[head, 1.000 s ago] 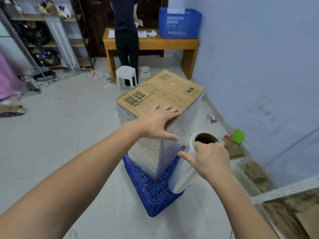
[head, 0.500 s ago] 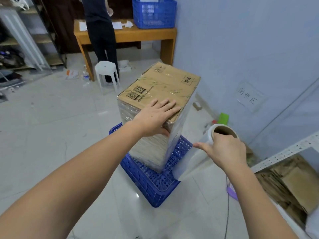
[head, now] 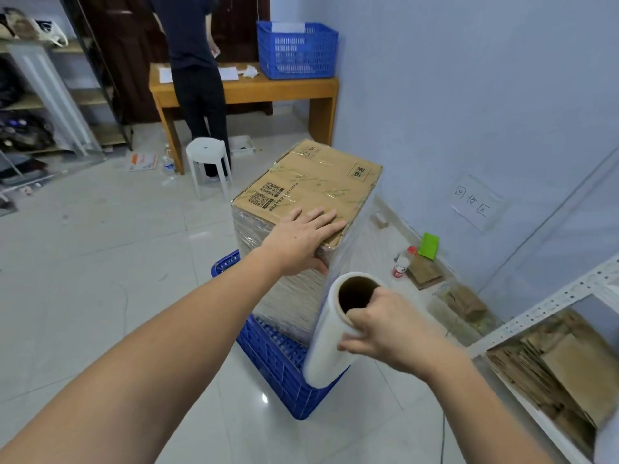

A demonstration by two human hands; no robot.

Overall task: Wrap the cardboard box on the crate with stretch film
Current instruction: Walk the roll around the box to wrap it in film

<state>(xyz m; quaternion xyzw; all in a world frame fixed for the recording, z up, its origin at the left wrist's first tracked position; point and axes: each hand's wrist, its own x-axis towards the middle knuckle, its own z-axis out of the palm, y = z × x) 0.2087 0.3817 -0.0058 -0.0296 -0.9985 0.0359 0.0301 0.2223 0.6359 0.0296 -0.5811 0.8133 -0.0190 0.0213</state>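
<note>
Nearest, right hand [head: 385, 329] curled round roll [head: 335, 329] top, beside crate [head: 278, 360] front corner. Beyond, left hand [head: 301, 236] spread flat on near top corner of box [head: 311, 185], upright on crate, sides filmed.

The cardboard box [head: 311, 185] is showing a matt brown paper top with glossy clear tape strips crossing it, while its sides are shining under wrinkled, clear stretch film [head: 288, 296]. The roll [head: 330, 333] at 5 o'clock from the box is looking milky, smooth and glossy around a dull brown cardboard core. The crate [head: 278, 366] under the box is gleaming as hard blue plastic with a studded grid. The floor [head: 100, 262] is reflecting light off polished pale tiles. At 12 o'clock, a table [head: 248, 88] is showing smooth varnished wood, carrying a perforated blue plastic basket [head: 296, 50]. The stool [head: 207, 162] is looking like smooth white plastic.
</note>
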